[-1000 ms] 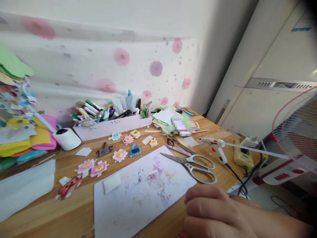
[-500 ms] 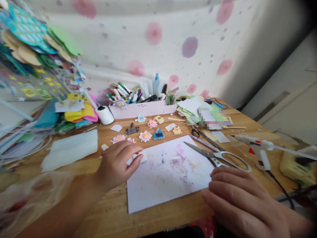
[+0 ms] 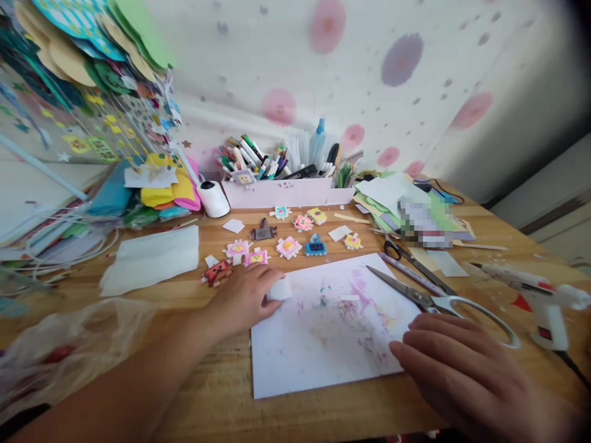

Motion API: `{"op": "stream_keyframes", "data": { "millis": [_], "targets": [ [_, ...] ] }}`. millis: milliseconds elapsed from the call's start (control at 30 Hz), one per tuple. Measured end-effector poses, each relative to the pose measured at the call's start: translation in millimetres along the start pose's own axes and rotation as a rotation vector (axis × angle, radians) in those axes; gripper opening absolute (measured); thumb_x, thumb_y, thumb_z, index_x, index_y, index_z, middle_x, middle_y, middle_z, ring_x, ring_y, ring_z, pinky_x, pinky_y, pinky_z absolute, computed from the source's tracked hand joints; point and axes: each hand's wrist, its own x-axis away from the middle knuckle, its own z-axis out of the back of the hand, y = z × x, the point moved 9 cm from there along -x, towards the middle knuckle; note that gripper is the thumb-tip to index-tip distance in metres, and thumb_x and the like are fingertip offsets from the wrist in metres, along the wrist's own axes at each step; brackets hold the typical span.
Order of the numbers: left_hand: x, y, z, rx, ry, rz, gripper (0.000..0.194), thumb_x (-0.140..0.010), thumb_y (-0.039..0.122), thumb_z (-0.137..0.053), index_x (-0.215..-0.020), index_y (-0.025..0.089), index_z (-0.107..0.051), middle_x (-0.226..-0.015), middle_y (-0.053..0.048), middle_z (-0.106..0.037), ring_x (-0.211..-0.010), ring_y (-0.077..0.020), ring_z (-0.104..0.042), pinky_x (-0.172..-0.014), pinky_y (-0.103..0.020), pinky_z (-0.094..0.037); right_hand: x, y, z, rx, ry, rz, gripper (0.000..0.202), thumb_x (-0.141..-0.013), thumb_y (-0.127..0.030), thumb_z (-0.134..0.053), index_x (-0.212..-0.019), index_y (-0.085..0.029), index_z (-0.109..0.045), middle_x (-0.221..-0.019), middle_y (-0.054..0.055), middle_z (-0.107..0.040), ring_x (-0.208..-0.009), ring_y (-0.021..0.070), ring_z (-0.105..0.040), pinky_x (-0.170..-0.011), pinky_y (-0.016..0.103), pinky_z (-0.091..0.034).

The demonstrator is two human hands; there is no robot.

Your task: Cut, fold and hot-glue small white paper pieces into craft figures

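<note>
My left hand [image 3: 244, 295] is closed, with thumb and fingers around a small white piece [image 3: 281, 290] at the left edge of a paint-stained white sheet [image 3: 286, 363]. What the white piece is made of, I cannot tell. My right hand [image 3: 462, 363] lies palm down at the sheet's right edge, fingers stretched, with no object visible in it. Just beyond it are large scissors [image 3: 429, 301] with pale handles, blades partly on the sheet. Past my left hand lie several small decorated cutouts, among them a red one [image 3: 217, 272], a pink one [image 3: 289, 247] and a blue one [image 3: 316, 246].
A glue gun [image 3: 545, 295] stands at the right. Dark-handled scissors [image 3: 415, 264] and a purple pen [image 3: 410, 275] lie behind the large scissors. A pen box [image 3: 277, 194], a white thread spool [image 3: 213, 200] and a paper pile [image 3: 383, 191] line the back. A plastic bag [image 3: 106, 332] sits left.
My view has shifted, so the table things sit differently in the picture. My left hand has closed its thumb and fingers around the white piece. My right hand stays near the scissors.
</note>
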Motion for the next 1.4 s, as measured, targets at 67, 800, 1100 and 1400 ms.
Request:
{"op": "stream_keyframes", "data": {
  "millis": [67,800,1100,1400],
  "targets": [
    [2.0,3.5,4.1,0.015,0.048,-0.027,0.034,-0.076,0.024,-0.062,-0.109,0.019,-0.055,-0.108,-0.008,-0.064,-0.102,-0.0249,-0.057,-0.088,-0.040,-0.045,-5.0,5.7,-9.6,-0.055,-0.031,-0.017,0.022,-0.090,-0.011,-0.042,-0.104,-0.013,-0.060,-0.084,0.010,-0.067,-0.077,0.0221,-0.062,-0.062,0.035,-0.049],
    [24.4,61.8,24.5,0.386,0.137,-0.214,0.054,-0.066,0.022,-0.075,-0.114,0.021,-0.049,-0.107,-0.005,-0.062,-0.099,-0.0201,-0.058,-0.088,-0.033,-0.049,-42.9,8.5,-84.2,-0.553,0.026,-0.420,0.027,-0.077,-0.013,-0.063,-0.101,-0.020,-0.053,-0.110,0.009,-0.059,-0.100,0.0190,-0.057,-0.085,0.032,-0.050],
    [30.3,70.1,26.6,0.431,0.192,-0.319,0.041,-0.067,0.009,-0.067,-0.103,0.019,-0.052,-0.099,-0.004,-0.063,-0.091,-0.0172,-0.059,-0.081,-0.029,-0.050,-47.3,1.2,-75.2,-0.538,0.025,-0.395,0.030,-0.072,-0.013,-0.066,-0.099,-0.021,-0.055,-0.101,0.007,-0.062,-0.091,0.0174,-0.060,-0.079,0.028,-0.052],
    [31.7,69.9,26.0,0.410,0.196,-0.340,0.047,-0.069,0.016,-0.070,-0.111,0.020,-0.049,-0.106,-0.007,-0.061,-0.096,-0.0197,-0.058,-0.083,-0.031,-0.050,-43.0,2.8,-68.9,-0.447,0.069,-0.389,0.030,-0.072,-0.011,-0.065,-0.098,-0.020,-0.055,-0.102,0.008,-0.062,-0.094,0.0167,-0.061,-0.081,0.024,-0.053]
  ]
}}
